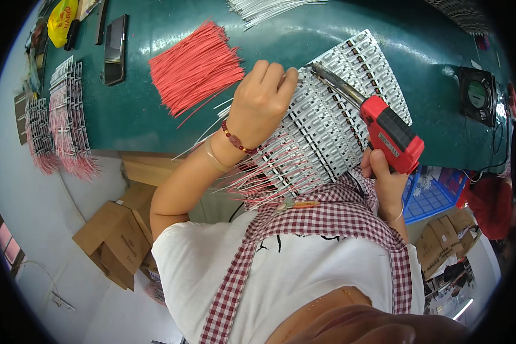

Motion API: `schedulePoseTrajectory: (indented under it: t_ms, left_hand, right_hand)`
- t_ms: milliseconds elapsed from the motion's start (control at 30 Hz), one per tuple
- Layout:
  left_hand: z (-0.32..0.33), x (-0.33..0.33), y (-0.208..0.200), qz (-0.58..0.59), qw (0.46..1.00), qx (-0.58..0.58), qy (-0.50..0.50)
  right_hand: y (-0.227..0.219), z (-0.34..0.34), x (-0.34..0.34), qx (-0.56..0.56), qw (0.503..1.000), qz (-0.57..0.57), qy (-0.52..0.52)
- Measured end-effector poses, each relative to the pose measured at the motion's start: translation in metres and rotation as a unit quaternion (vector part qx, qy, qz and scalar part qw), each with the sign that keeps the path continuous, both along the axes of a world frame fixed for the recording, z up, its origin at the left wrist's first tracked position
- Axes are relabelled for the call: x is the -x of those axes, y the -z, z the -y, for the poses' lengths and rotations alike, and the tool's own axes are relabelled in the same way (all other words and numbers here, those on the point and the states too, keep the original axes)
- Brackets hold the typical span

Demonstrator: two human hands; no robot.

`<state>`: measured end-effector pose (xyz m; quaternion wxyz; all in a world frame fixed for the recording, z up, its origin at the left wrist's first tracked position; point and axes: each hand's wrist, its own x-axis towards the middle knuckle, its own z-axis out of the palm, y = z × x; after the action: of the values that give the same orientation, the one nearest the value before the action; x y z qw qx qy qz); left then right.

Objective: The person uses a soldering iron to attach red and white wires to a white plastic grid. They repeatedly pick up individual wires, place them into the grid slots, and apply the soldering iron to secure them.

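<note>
My left hand [264, 94] is closed, its fingers pinched at the upper left edge of a panel of small white circuit boards [332, 114]. Whatever those fingers hold is hidden. In my right hand [387, 183] is a red and black soldering gun [391, 135], pistol-shaped. Its long metal tip reaches up and left, ending just beside my left fingertips, over the panel's corner. Thin pink and white wires [269, 172] trail from the panel's lower left rows, partly beneath my left forearm. A dense bundle of red wires [195, 66] lies left of my left hand.
White wires [269, 8] lie at the far edge of the green table [132, 114]. Towards the left are a phone [115, 49], a yellow bag [62, 22] and wired panels [69, 114]. At right stand a black device [477, 94] and a blue crate [430, 198]. Cardboard boxes [117, 238] sit below.
</note>
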<state>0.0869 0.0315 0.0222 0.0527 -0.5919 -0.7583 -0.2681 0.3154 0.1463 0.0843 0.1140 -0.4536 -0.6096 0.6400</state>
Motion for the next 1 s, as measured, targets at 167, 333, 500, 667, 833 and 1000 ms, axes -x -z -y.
schedulePoseTrajectory:
  t_ms: [167,333,500,667,833,1000]
  left_hand:
    - [0.000,0.000,0.002,0.000,1.000,-0.005,0.002]
    - [0.000,-0.001,0.000,-0.010,1.000,0.006,0.001]
    - [0.001,-0.001,0.001,-0.010,1.000,0.002,-0.003]
    - [-0.001,-0.001,-0.001,-0.007,1.000,0.005,0.000]
    - [-0.001,-0.002,-0.001,-0.004,1.000,0.005,0.000]
    - [0.000,-0.002,-0.002,0.000,1.000,0.008,-0.001]
  right_hand:
    - [0.000,0.002,-0.001,-0.016,1.000,-0.003,-0.004]
    - [0.004,0.002,-0.002,-0.032,0.999,0.006,-0.007]
    - [0.004,0.001,-0.002,-0.057,0.998,0.014,-0.037]
    - [0.001,0.005,-0.003,-0.034,0.999,0.010,0.009]
    - [0.002,0.002,-0.006,-0.079,0.994,0.027,-0.074]
    - [-0.004,0.005,-0.002,-0.082,0.995,0.039,-0.052]
